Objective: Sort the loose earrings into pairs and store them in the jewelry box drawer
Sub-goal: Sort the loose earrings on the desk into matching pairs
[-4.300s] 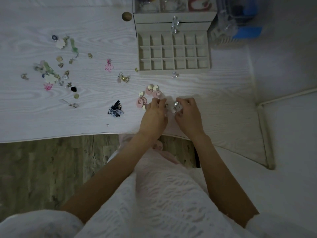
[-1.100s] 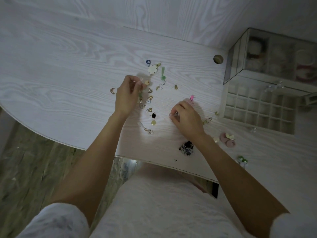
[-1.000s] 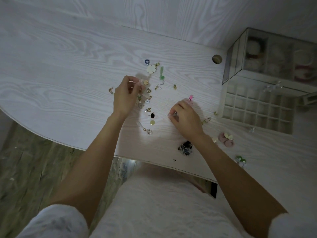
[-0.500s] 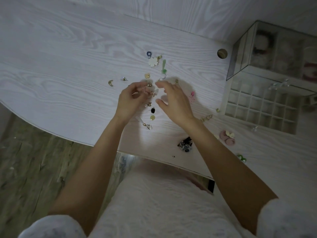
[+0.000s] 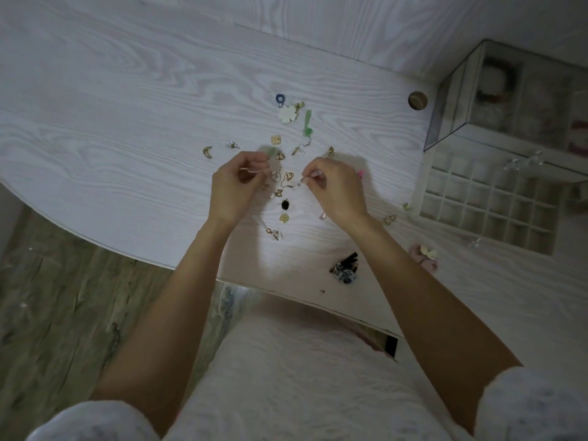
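Both my hands have come together over the loose earrings (image 5: pixel 288 176) mid-bench. Right hand (image 5: pixel 337 189) now pinches a hooked earring (image 5: pixel 294 185); left hand (image 5: pixel 237 186) fingers curl around something small, unclear. Matching underway; drawer (image 5: pixel 486 202) unfilled, far right.

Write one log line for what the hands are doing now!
left hand: pinching small earring | right hand: pinching hook earring | drawer: open, compartments look empty

I'm sitting at home. A pale wood-grain dressing table (image 5: pixel 127 100) is lying under my hands, jewelry box (image 5: pixel 509 100) standing far right.
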`<action>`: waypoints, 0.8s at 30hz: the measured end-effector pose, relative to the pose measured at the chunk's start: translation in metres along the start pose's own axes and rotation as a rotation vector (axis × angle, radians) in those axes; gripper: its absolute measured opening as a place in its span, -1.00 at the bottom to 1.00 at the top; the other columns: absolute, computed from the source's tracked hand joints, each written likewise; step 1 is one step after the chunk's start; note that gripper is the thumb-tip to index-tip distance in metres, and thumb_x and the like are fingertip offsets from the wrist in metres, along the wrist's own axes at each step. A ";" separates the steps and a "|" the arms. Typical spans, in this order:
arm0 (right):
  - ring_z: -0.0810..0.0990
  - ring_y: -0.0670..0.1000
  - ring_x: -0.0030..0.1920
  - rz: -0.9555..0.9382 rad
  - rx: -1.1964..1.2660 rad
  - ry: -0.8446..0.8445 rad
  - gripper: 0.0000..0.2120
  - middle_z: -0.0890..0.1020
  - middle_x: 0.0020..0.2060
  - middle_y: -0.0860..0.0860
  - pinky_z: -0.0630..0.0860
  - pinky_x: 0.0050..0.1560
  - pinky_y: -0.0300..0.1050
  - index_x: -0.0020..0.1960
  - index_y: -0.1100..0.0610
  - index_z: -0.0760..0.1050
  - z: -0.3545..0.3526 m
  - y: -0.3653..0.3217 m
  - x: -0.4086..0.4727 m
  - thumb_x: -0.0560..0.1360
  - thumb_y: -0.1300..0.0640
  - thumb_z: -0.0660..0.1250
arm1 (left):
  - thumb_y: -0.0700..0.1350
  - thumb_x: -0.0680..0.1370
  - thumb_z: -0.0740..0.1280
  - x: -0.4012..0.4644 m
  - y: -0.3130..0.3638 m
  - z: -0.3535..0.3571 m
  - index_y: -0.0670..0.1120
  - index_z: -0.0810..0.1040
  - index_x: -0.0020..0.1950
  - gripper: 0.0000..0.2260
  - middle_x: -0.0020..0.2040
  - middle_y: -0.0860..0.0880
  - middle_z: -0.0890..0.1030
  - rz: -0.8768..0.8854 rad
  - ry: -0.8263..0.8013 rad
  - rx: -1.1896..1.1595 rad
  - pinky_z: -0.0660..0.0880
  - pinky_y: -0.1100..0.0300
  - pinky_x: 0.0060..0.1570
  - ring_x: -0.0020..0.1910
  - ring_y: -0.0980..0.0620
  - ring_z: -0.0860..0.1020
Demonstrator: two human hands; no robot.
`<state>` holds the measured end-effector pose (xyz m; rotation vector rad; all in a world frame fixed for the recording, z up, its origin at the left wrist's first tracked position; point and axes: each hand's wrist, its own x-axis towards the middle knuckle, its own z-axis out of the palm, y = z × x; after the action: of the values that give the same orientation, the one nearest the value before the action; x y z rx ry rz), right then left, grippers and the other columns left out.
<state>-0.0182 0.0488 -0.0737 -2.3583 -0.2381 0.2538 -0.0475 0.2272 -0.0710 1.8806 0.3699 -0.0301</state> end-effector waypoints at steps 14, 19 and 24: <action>0.43 0.06 0.11 -0.019 -0.176 -0.091 -0.74 0.49 0.09 0.09 0.39 -0.04 -0.17 0.15 0.10 0.54 -0.020 0.024 -0.062 0.46 0.18 0.36 | -0.31 0.48 0.32 -0.044 0.016 0.052 -0.13 0.58 0.06 -0.80 -0.05 0.00 0.62 0.159 -0.227 0.299 0.52 0.30 0.00 -0.08 0.09 0.58; 0.53 0.10 -0.07 -0.013 -0.179 -0.021 -0.96 0.51 -0.05 0.11 0.52 -0.15 -0.04 -0.11 0.20 0.55 -0.012 0.029 -0.065 0.44 0.27 0.37 | -0.30 0.49 0.29 -0.055 0.006 0.073 -0.16 0.57 0.07 -0.81 -0.04 -0.15 0.60 0.277 -0.190 0.476 0.54 0.03 -0.08 -0.09 -0.09 0.58; 0.53 0.09 -0.11 -0.025 -0.244 -0.002 -0.95 0.54 -0.09 0.12 0.50 -0.14 -0.03 -0.10 0.23 0.54 -0.012 0.028 -0.066 0.48 0.26 0.30 | -0.26 0.48 0.33 -0.058 0.005 0.082 -0.21 0.59 -0.05 -0.92 -0.11 -0.22 0.56 0.363 -0.169 0.659 0.48 0.03 -0.18 -0.16 -0.19 0.52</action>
<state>-0.0765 0.0046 -0.0772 -2.5944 -0.3153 0.2255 -0.0881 0.1355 -0.0828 2.5490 -0.1261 -0.0728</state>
